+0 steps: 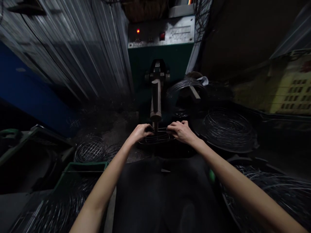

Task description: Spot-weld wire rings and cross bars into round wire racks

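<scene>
An oval wire frame (159, 139) with several cross wires lies under the tip of the machine's metal arm (155, 100). My left hand (143, 132) is closed on the frame's left part, and my right hand (179, 130) is closed on its right part, the fingers of both bent round the wires. The arm's narrow lower end stands between my hands and meets the wires, though dim light hides whether it presses on them. Behind the arm rises a green machine (160, 53) with a lit red lamp (138, 31) and a red switch (162, 36).
To the left, a green crate (85, 166) holds bent wires, with round wire grids (91, 150) behind it. Wire coils (186, 85) hang beside the machine. A tray of wire rings (227, 129) and a large basin of wires (274, 187) stand at right, before a yellow crate (296, 90).
</scene>
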The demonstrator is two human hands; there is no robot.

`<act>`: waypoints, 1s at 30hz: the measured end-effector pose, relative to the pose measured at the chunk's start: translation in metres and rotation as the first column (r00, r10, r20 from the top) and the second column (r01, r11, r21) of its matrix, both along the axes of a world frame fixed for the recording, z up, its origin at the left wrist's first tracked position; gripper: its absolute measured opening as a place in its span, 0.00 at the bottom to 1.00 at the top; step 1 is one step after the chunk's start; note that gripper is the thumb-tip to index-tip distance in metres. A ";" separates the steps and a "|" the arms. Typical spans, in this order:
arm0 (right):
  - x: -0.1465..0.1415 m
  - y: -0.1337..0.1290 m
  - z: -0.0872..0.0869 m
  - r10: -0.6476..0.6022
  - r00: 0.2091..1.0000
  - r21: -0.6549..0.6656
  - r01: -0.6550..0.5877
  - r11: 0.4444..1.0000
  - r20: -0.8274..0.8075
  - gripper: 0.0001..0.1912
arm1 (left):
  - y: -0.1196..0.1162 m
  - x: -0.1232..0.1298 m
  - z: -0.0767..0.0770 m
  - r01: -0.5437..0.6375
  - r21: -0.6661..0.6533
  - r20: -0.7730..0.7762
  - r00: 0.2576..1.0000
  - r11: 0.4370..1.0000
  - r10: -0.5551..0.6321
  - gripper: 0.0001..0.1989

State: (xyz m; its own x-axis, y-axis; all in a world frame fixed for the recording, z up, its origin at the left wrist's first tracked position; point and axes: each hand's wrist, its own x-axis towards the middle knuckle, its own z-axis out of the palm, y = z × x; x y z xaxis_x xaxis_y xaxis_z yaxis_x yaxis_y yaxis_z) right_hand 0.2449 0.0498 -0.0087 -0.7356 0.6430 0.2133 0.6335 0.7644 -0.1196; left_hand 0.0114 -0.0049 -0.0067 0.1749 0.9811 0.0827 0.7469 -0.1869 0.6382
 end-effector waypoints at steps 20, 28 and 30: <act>0.035 -0.002 -0.034 -0.225 0.942 -0.190 0.181 0.965 -0.247 0.13 | 0.007 0.001 0.020 0.023 -0.087 -0.248 0.968 0.996 -0.044 0.12; 0.028 -0.006 -0.038 0.001 0.970 -0.179 -0.046 0.983 -0.241 0.10 | -0.006 -0.029 0.013 -0.019 0.000 -0.222 0.975 1.000 0.019 0.16; 0.017 -0.013 -0.027 0.010 0.979 -0.167 -0.045 0.985 -0.203 0.11 | -0.019 -0.031 0.014 -0.095 0.104 -0.218 0.969 0.990 0.116 0.20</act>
